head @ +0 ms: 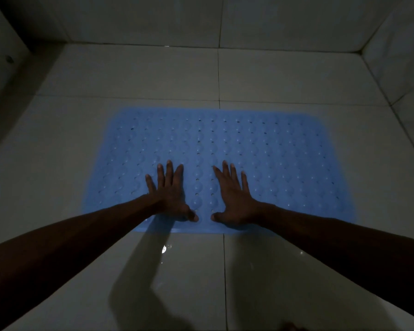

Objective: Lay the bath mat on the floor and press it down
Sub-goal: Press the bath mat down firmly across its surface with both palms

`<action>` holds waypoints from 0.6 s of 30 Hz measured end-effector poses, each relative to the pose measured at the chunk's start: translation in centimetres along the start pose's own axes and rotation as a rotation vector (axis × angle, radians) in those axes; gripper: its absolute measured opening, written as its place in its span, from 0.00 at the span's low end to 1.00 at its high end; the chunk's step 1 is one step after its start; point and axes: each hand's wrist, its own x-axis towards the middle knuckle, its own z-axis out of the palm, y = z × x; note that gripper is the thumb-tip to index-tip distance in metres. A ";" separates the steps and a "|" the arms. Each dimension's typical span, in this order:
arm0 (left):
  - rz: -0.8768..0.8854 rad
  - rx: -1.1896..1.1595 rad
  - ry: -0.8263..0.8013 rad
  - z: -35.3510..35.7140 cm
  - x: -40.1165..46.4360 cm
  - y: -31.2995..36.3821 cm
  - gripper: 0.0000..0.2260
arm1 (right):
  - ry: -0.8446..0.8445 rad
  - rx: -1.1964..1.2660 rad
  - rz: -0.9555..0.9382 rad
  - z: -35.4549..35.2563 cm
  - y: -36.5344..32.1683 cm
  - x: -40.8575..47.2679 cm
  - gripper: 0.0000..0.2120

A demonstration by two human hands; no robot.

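On the tiled floor (296, 75) the blue mat (273, 158) was spread flat, its near edge closest to the camera. Both the left hand (170, 192) and the right hand (234, 194) were laid on its near middle, fingers straight and spread, nothing gripped. The far corners were likely left unpressed; on the glossy, possibly wet tiles, the mat could be shifted by any sideways push.

We lose both forearms at the pic's left, right & bottom edges. The bath mat (261, 151) is hidden under the left hand (170, 194) & right hand (234, 197); its far edge is blurred. Dark spot (9, 59) at left: can't tell.
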 end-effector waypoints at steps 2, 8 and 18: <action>0.005 0.016 -0.003 -0.1 -0.1 0.0 0.71 | 0.002 0.003 -0.015 0.1 -0.3 -0.2 0.60; 0.038 -0.021 -0.010 -1.1 0.5 -0.4 0.74 | 0.003 0.156 0.111 -0.4 2.4 1.4 0.63; 0.053 -0.159 0.065 -0.3 1.3 -1.2 0.60 | 0.005 0.074 0.158 -1.1 1.4 2.5 0.59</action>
